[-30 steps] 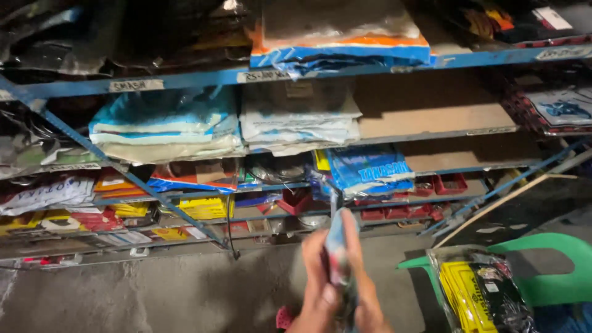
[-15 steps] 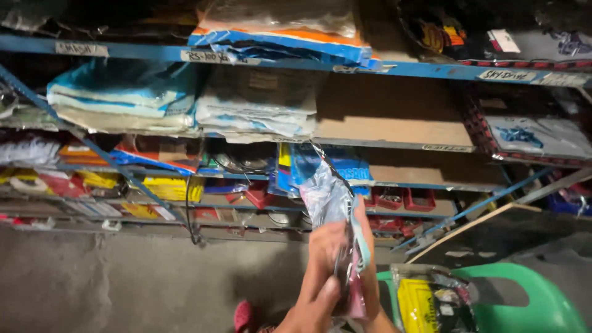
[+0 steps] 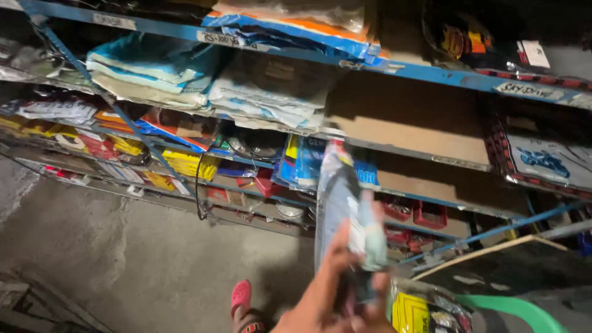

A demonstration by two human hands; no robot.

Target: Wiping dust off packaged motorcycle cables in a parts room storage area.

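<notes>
My left hand (image 3: pixel 320 296) rises from the bottom middle, its thumb pressed on a bundle of clear plastic packets (image 3: pixel 339 197) with blue and white printing. The bundle stands upright in front of the blue metal shelf rack (image 3: pixel 431 73). Fingers of my right hand (image 3: pixel 377 299) show at the right of the bundle's base, also closed on it. The bundle's top reaches the level of the blue packets (image 3: pixel 302 161) lying on the middle shelf. Motion blur hides finer detail of the hands.
Folded plastic-wrapped goods (image 3: pixel 148 71) and a bare cardboard-lined shelf (image 3: pixel 425 139) fill the rack. Red bins (image 3: pixel 428 214) sit low. A green plastic chair (image 3: pixel 515 308) with a bag of yellow packets (image 3: pixel 413 311) is at bottom right. My foot in a red sandal (image 3: pixel 242 297) is on the concrete floor.
The hands have lifted the bundle higher and forward toward the middle shelf. The view has swung left and tilted, so the rack now slants across the picture.
</notes>
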